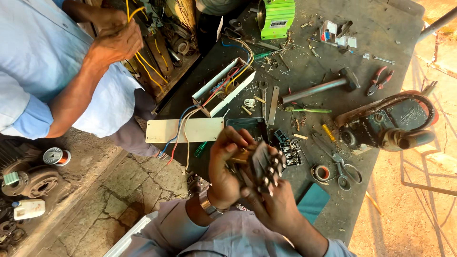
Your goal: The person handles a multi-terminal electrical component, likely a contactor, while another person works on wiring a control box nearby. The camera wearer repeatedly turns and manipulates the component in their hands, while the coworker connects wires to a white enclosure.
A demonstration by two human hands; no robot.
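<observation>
My left hand [224, 167], with a metal watch on its wrist, and my right hand [277, 208] are both closed around a small dark electrical part [264, 166] that has several metal terminals. I hold it just above the near edge of the dark workbench [381, 43]. The right hand cups it from below and the left fingers pinch its side. More dark terminal parts [288, 148] lie on the bench just beyond my hands.
A co-worker's hand [114, 42] at top left grips yellow wires. On the bench lie a white box with wires [213, 84], a white cover plate [164, 130], a hammer [318, 88], red pliers [379, 80], scissors [343, 169], a tape roll [322, 173], a green unit [276, 17] and a black handled machine [390, 124].
</observation>
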